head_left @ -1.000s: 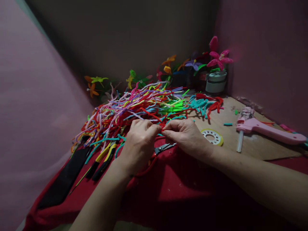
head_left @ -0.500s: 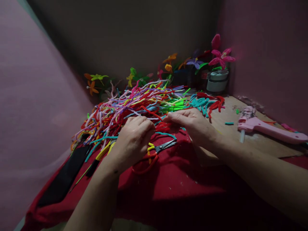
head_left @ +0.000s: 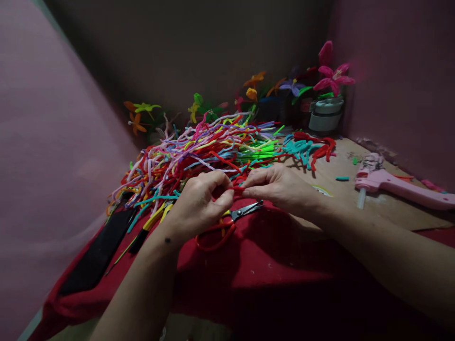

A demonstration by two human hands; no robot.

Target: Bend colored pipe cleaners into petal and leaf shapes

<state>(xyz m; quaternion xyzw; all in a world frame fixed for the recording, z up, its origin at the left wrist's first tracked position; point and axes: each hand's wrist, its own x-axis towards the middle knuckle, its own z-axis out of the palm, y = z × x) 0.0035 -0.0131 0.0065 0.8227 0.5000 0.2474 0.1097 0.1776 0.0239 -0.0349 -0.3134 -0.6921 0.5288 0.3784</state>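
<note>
Presently in hand: one red fuzzy stem [head_left: 238, 188], pinched by the fingers of left hand [head_left: 199, 198] and right hand [head_left: 284, 188], near red-handled scissors [head_left: 243, 211]. Step, as judged: two-handed shaping, the next move calling for firm pinches. Long axis crosswise, roughly level, pointing left-right.
</note>
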